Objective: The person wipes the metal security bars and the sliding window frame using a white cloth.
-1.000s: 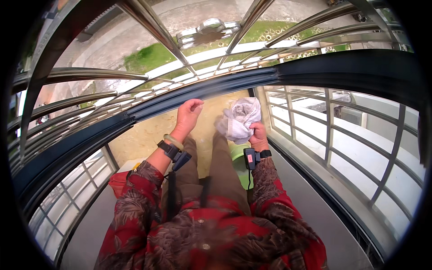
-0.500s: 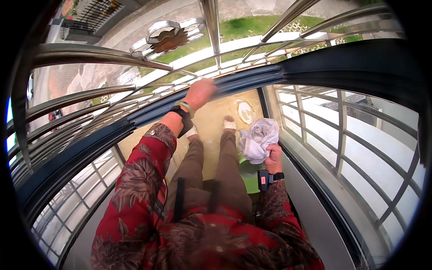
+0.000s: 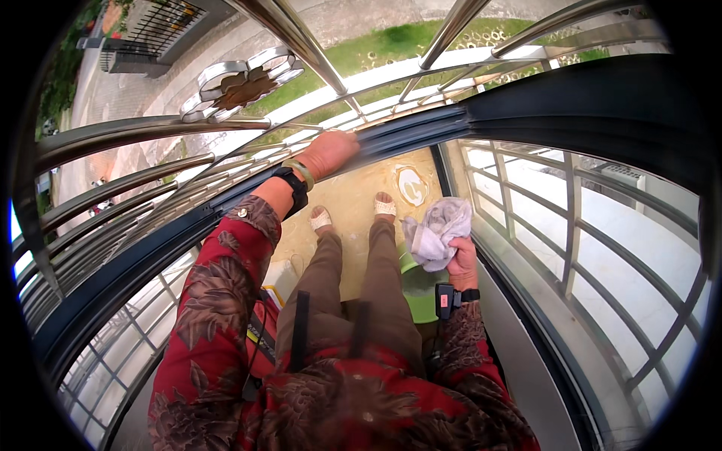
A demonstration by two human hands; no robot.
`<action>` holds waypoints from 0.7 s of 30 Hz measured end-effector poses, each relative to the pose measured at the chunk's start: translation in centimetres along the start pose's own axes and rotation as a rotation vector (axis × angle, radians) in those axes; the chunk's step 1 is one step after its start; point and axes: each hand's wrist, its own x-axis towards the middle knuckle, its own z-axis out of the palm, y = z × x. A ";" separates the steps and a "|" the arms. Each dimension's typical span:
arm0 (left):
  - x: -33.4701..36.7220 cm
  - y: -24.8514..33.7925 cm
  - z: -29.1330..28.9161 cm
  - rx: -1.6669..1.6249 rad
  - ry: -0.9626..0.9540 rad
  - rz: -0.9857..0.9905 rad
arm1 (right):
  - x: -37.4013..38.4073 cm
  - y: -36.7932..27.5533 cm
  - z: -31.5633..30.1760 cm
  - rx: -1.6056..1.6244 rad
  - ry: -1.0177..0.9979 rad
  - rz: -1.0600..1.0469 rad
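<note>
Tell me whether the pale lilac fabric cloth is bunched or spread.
Bunched: the pale lilac fabric cloth is crumpled in overlapping folds, gripped by the right hand.

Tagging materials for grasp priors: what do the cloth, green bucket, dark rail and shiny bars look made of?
Cloth: soft, matte fabric, fibre unclear; crumpled folds in the right hand.
Green bucket: likely smooth plastic; even colour.
Dark rail: probably coated metal, satin; grooved profile, soft sheen.
Shiny bars: polished metal, perhaps stainless steel; bright mirror-like highlights.
</note>
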 end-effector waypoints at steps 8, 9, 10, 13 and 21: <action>-1.1 1.8 -0.8 -0.134 0.120 -0.226 | 0.7 -0.6 -0.1 -0.015 -0.004 -0.011; -1.6 2.4 -1.5 -0.244 0.232 -0.321 | 0.6 -0.9 0.0 -0.010 -0.002 -0.017; -3.0 1.8 -0.5 -0.296 0.459 -0.333 | 0.7 -1.0 0.5 -0.014 -0.017 -0.009; -5.8 4.0 -3.6 -1.236 0.544 -0.752 | 0.5 -1.2 1.1 0.043 -0.012 -0.056; -5.3 4.8 -13.8 -1.894 0.971 -0.701 | 0.9 -3.1 5.4 0.033 -0.222 -0.035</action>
